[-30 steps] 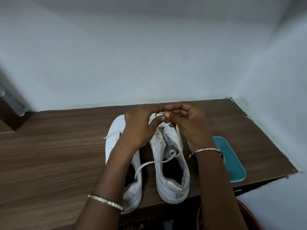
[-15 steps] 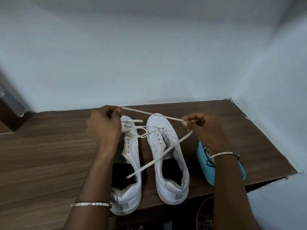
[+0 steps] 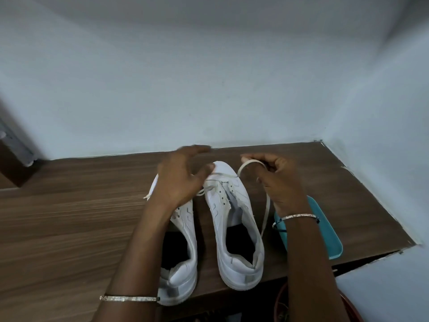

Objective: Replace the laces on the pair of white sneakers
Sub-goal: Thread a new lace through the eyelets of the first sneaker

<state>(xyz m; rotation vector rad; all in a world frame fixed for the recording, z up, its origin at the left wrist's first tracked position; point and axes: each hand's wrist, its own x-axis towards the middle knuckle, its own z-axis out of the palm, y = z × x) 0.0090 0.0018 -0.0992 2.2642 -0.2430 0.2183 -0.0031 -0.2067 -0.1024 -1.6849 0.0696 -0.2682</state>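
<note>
We had the sneakers [image 3: 234, 205] side by side at the table's [image 3: 69, 217] near edge, toes to its back edge; L hand [image 3: 183, 177] lay spread, loose, over the toes; R hand [image 3: 281, 180] pinched the lace [image 3: 248, 163] looping off the R sneaker [image 3: 241, 240]; we judged it light & limp, best gripped nr the tip.

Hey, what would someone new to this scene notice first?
Two white shoes stand side by side on the table: the left sneaker and right sneaker, heels toward the camera. At their toes, the right hand pinches a looped lace while the left hand spreads open. A teal tray lies right of the sneakers.
</note>
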